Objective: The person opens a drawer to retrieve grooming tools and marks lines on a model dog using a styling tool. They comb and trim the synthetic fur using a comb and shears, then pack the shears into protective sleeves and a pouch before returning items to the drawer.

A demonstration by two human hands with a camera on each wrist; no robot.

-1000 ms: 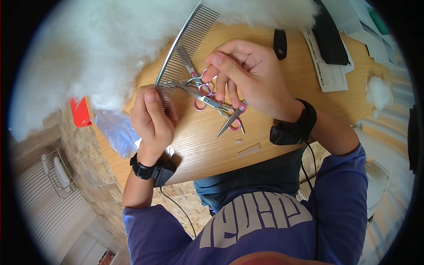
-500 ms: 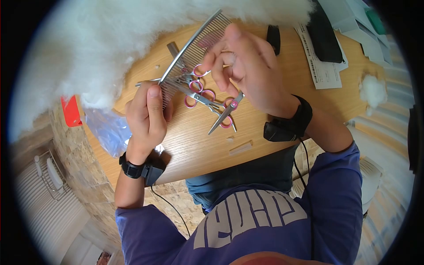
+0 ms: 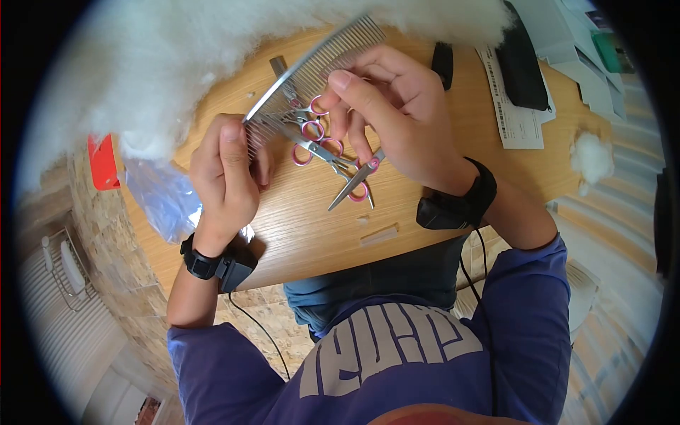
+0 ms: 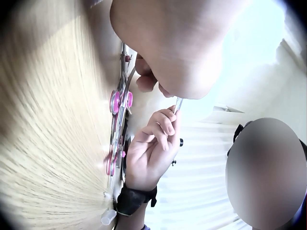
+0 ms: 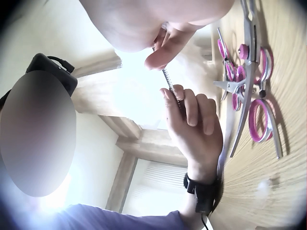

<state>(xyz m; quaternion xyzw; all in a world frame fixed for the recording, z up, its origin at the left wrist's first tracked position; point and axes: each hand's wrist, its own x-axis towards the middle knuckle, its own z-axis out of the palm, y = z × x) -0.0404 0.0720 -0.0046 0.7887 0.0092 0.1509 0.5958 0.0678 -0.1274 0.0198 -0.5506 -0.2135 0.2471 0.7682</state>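
Observation:
In the head view, the left hand [image 3: 227,170] pinches the lower end of a curved metal comb [image 3: 304,74] between thumb and fingers. Loosely bent, the right hand's fingers are at the comb's teeth, the thumb [image 3: 341,79] over them; whether they press on it is unclear. The left wrist view catches the comb's thin edge [image 4: 178,104] by the right hand [image 4: 153,148]. From the right wrist, the comb [image 5: 169,79] runs from the left hand [image 5: 199,124] up behind the right thumb [image 5: 165,57]. Several pink-ringed scissors [image 3: 333,152] lie beneath the hands.
White fluffy material [image 3: 142,64] covers the table's far left. A blue plastic bag [image 3: 163,198] and a red item [image 3: 104,163] lie left. On the right are a black case [image 3: 523,64], a printed paper [image 3: 520,127] and a white tuft [image 3: 591,157]. A clear strip [image 3: 380,235] is near the front edge.
The right hand, apart from the comb's teeth a second ago, came up to them; its raised thumb has since lowered. The comb now leans further right, still in the left hand's pinch.

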